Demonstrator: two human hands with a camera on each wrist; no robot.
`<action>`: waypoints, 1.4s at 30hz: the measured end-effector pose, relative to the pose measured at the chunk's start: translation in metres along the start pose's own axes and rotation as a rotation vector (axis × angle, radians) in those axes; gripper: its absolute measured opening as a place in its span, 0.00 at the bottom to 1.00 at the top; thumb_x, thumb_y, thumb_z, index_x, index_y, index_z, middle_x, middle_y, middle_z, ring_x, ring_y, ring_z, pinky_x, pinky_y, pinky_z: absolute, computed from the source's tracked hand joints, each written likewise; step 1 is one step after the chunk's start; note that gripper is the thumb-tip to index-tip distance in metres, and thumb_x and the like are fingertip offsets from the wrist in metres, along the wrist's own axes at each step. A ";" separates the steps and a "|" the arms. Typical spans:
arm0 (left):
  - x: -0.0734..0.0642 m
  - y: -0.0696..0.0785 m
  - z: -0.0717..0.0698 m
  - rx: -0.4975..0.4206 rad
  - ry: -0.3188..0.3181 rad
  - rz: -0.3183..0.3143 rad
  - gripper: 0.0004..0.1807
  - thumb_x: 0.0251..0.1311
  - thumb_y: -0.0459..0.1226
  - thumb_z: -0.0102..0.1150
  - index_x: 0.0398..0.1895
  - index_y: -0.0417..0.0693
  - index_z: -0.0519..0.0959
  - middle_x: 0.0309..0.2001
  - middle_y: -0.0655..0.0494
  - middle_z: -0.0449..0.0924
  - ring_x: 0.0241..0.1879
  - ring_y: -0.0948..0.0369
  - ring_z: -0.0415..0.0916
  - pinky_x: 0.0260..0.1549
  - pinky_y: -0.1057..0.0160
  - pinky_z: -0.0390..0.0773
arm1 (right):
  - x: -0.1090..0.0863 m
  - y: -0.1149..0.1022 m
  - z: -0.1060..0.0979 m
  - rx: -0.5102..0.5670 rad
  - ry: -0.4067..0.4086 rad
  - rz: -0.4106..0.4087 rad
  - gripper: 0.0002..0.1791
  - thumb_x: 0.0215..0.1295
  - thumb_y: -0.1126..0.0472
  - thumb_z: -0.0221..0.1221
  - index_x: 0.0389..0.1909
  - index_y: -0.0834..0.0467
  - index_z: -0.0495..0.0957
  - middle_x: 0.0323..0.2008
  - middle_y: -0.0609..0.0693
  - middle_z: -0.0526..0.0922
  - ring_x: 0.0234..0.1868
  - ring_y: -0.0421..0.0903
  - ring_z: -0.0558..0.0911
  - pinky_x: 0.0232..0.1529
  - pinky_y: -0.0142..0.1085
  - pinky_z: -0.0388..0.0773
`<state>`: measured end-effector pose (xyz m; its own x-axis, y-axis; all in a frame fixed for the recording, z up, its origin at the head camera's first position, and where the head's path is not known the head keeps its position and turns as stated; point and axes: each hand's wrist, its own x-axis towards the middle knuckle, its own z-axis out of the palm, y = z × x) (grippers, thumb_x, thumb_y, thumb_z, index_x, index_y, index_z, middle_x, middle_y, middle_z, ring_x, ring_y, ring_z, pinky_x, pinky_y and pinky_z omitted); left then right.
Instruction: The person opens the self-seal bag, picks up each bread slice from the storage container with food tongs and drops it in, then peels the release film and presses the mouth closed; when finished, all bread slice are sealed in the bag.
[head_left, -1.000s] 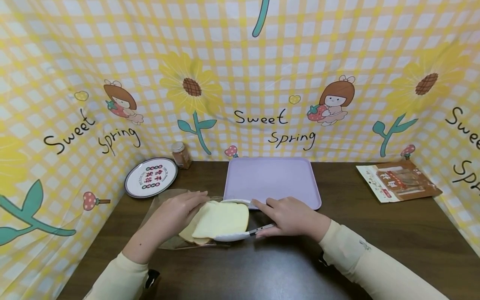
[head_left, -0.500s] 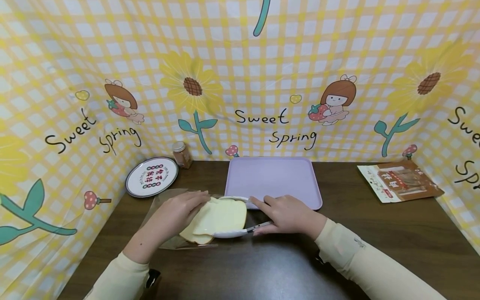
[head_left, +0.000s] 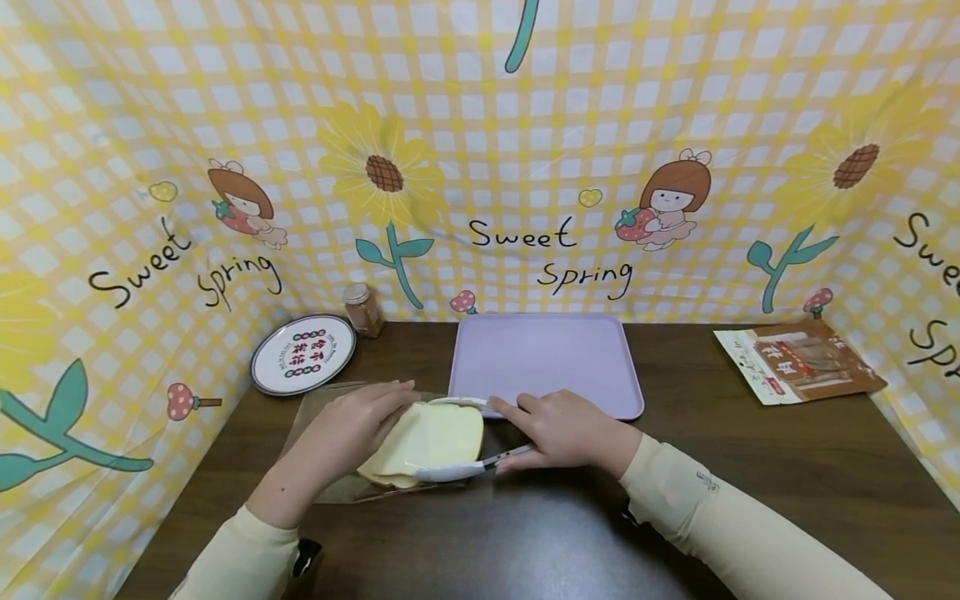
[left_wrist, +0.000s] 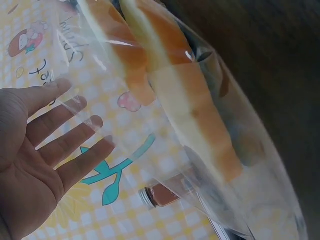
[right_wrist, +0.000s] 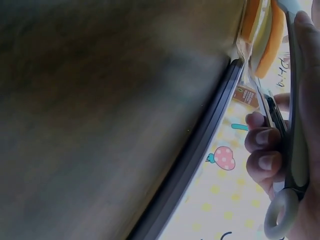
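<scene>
My right hand (head_left: 573, 429) grips tongs (right_wrist: 296, 145) with white tips, one finger along one arm and the thumb along the other. Between the tips lies a pale bread slice (head_left: 444, 435) with a thin brown crust. It overlaps another bread slice (head_left: 384, 481), whose edge shows at the lower left. A clear plastic bag (head_left: 311, 408) lies beneath and around the left side of the bread. My left hand (head_left: 352, 429) touches the bag's upper film; in the left wrist view its fingers (left_wrist: 75, 137) are straight and spread against the film, with two crusts (left_wrist: 200, 115) inside.
A lilac tray (head_left: 543, 358) lies behind the bread. At the back left are a white dark-rimmed plate (head_left: 303, 354) and a small lidded jar (head_left: 363, 310). A brown food packet (head_left: 802, 362) lies at the right. Patterned cloth (head_left: 480, 167) bounds the dark table (head_left: 562, 533).
My right hand and the tongs have moved left, carrying the upper bread slice further over the other slice. The left hand has stayed nearly still on the bag.
</scene>
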<state>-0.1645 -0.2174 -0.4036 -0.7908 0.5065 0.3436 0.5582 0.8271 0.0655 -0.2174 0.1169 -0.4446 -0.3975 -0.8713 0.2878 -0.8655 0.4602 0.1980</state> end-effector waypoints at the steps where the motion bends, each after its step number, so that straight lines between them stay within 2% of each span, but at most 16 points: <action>1: 0.000 0.000 0.000 -0.001 0.002 0.001 0.15 0.69 0.33 0.69 0.57 0.47 0.88 0.62 0.49 0.88 0.61 0.50 0.88 0.57 0.46 0.89 | 0.000 0.000 0.000 0.004 -0.004 -0.003 0.50 0.68 0.21 0.57 0.75 0.56 0.73 0.33 0.45 0.81 0.18 0.38 0.70 0.24 0.36 0.81; 7: 0.001 0.001 -0.001 -0.001 0.004 0.007 0.14 0.69 0.33 0.69 0.56 0.47 0.88 0.62 0.48 0.88 0.61 0.50 0.88 0.57 0.47 0.89 | 0.001 -0.001 -0.001 0.003 -0.008 -0.005 0.50 0.67 0.21 0.57 0.75 0.56 0.74 0.34 0.45 0.82 0.19 0.38 0.71 0.25 0.36 0.81; 14: 0.000 0.003 -0.002 0.012 0.008 0.010 0.14 0.68 0.33 0.70 0.56 0.46 0.88 0.62 0.49 0.88 0.60 0.50 0.88 0.58 0.48 0.88 | 0.008 -0.006 -0.002 0.032 -0.017 0.029 0.50 0.69 0.23 0.57 0.76 0.57 0.72 0.34 0.46 0.81 0.19 0.38 0.70 0.25 0.37 0.80; 18: -0.001 0.004 -0.003 0.020 0.004 0.002 0.15 0.68 0.33 0.70 0.56 0.47 0.88 0.62 0.49 0.88 0.60 0.50 0.88 0.57 0.48 0.89 | 0.011 -0.007 -0.002 0.047 -0.052 0.037 0.49 0.71 0.22 0.54 0.77 0.56 0.72 0.35 0.47 0.83 0.19 0.39 0.71 0.25 0.37 0.81; 26: -0.001 0.004 -0.003 0.016 -0.001 -0.001 0.13 0.68 0.32 0.70 0.54 0.47 0.89 0.62 0.49 0.88 0.60 0.50 0.88 0.56 0.47 0.89 | 0.016 -0.005 -0.004 0.158 -0.172 0.062 0.48 0.73 0.24 0.53 0.79 0.54 0.70 0.41 0.48 0.85 0.22 0.39 0.75 0.32 0.39 0.84; 29: -0.001 0.004 -0.003 0.011 -0.008 0.000 0.13 0.69 0.33 0.69 0.55 0.47 0.89 0.63 0.49 0.88 0.61 0.50 0.88 0.57 0.47 0.89 | 0.017 -0.004 -0.003 0.148 -0.162 0.062 0.48 0.72 0.24 0.54 0.80 0.54 0.69 0.40 0.48 0.85 0.23 0.40 0.75 0.33 0.38 0.84; 36: -0.001 0.005 -0.004 0.012 -0.016 -0.015 0.15 0.70 0.33 0.69 0.57 0.47 0.88 0.63 0.49 0.87 0.62 0.50 0.87 0.58 0.47 0.89 | 0.020 -0.005 0.000 0.071 -0.081 0.038 0.50 0.70 0.22 0.55 0.79 0.55 0.70 0.37 0.47 0.83 0.20 0.39 0.72 0.28 0.37 0.81; 42: -0.002 0.005 -0.005 0.006 -0.022 -0.022 0.13 0.70 0.32 0.68 0.56 0.48 0.88 0.63 0.49 0.87 0.62 0.49 0.87 0.58 0.46 0.88 | 0.020 -0.003 0.001 0.050 -0.107 0.008 0.50 0.70 0.21 0.53 0.79 0.53 0.70 0.40 0.46 0.84 0.23 0.40 0.77 0.31 0.38 0.85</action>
<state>-0.1590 -0.2149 -0.3995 -0.8081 0.4933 0.3219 0.5392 0.8395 0.0671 -0.2236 0.0981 -0.4408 -0.4321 -0.8823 0.1867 -0.8753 0.4602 0.1488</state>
